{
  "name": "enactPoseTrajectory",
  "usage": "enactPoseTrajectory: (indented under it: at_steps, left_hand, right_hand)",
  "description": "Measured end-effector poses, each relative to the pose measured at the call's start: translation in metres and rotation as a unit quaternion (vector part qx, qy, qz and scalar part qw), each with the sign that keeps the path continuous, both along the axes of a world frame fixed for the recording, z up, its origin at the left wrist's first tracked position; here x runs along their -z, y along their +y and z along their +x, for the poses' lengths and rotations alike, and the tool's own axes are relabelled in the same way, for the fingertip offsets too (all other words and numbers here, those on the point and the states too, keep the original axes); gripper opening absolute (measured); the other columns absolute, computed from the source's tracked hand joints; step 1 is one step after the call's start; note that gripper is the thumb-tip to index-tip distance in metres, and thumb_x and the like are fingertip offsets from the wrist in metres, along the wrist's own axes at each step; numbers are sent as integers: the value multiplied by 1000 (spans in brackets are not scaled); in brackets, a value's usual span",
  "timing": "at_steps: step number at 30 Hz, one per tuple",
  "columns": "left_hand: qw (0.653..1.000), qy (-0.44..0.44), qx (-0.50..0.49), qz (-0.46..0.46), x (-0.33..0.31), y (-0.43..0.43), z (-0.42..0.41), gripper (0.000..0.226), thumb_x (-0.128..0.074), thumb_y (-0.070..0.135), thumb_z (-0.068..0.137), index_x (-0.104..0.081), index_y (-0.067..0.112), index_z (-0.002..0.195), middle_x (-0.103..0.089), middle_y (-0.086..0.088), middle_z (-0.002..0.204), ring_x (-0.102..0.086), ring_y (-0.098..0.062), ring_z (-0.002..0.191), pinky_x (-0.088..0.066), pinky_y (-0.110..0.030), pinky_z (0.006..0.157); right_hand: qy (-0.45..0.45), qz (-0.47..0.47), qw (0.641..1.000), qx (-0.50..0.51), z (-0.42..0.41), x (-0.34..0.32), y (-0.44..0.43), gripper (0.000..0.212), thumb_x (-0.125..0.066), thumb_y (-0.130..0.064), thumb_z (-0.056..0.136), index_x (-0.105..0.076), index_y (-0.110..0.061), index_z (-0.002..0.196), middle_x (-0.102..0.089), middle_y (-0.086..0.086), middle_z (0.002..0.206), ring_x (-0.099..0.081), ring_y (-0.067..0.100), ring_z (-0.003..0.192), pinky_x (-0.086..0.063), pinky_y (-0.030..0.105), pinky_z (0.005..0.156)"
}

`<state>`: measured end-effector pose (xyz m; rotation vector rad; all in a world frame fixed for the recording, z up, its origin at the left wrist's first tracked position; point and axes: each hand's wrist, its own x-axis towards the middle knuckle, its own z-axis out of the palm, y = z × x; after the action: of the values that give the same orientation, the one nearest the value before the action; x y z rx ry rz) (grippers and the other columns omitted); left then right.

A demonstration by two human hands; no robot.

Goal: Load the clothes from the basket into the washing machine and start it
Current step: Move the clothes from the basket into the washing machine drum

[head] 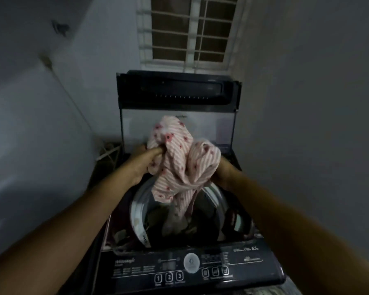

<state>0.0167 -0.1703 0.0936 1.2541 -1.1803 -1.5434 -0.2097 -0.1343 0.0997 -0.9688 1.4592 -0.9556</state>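
The left hand (140, 165) and right hand (225, 173) both grip a bunched pink striped garment (179, 158), fingers curled into the cloth. It hangs over the washing machine (190, 267), its tail dipping into the drum (136, 211). The lid (179, 88) stands raised at the rear edge.

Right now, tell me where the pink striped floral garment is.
Head view, centre: the pink striped garment is bunched between the left hand and right hand, just above the washing machine drum, its lower end dangling into the opening.
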Motion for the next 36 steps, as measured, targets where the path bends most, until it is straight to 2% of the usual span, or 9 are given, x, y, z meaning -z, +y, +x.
enactPoseTrajectory:
  at_steps: [3,9,13,16,21,23,26,30,36]
  left_hand:
    - [998,-44,29,28,43,-7,3,34,-75,6,82,-72,11,116,-78,-9,102,-75,-26,93,-58,-31,76]
    - [975,-178,105,80,127,-27,-1,64,-76,-1,79,-57,17,138,-65,-4,126,-63,-22,111,-51,-29,81]
    - [942,-278,155,104,170,-41,1,59,-78,8,79,-63,23,133,-69,-3,120,-66,-25,102,-57,-41,91]
    - [921,-338,170,97,187,-49,-2,67,-77,7,79,-57,24,141,-67,-5,120,-67,-26,101,-57,-36,85]
    - [895,-391,203,73,205,-60,-5,65,-65,7,89,-46,17,150,-52,-10,148,-59,-28,123,-53,-33,94]
    - [883,-406,226,71,208,-63,-4,66,-61,5,90,-43,19,152,-47,-8,153,-57,-29,125,-51,-29,90]
    - [876,-409,249,64,211,-67,-1,67,-58,2,86,-47,21,149,-43,-5,156,-53,-28,130,-51,-35,101]
    - [887,-382,248,84,208,-68,2,65,-59,1,89,-46,23,149,-38,-4,159,-42,-25,141,-48,-38,107]
    - [904,-342,246,71,177,-66,-11,57,-56,2,94,-49,21,147,-42,-8,155,-54,-21,123,-53,-33,95]
  right_hand:
    - [46,90,995,-5,-1,48,-13,36,-69,-42,88,-74,-10,102,-74,22,100,-72,32,84,-62,40,68]
    - [93,136,986,-2,0,119,-9,12,-69,-27,87,-72,-15,87,-70,-12,60,-65,10,68,-51,16,52]
    - [167,140,976,2,-5,191,-24,61,-55,-55,70,-72,-20,117,-76,0,103,-70,24,98,-56,38,88]
    - [247,186,951,-24,7,219,-19,47,-55,-39,84,-69,-12,119,-71,18,119,-66,37,114,-53,47,99]
    - [189,204,927,-253,36,235,4,15,-60,-3,96,-65,8,106,-67,30,107,-66,9,90,-48,19,75]
    - [188,224,892,-344,40,247,13,26,-61,-3,97,-65,5,121,-64,27,125,-62,15,102,-50,27,86]
    - [158,224,907,-319,39,265,9,36,-74,-14,81,-73,-8,117,-70,20,121,-70,30,104,-58,45,91]
    - [135,224,938,-230,26,248,-6,33,-57,14,93,-60,14,125,-74,-3,70,-65,2,55,-54,21,58]
    - [134,273,934,-189,6,189,-15,23,-53,-10,101,-62,-19,120,-61,5,93,-54,12,66,-43,16,45]
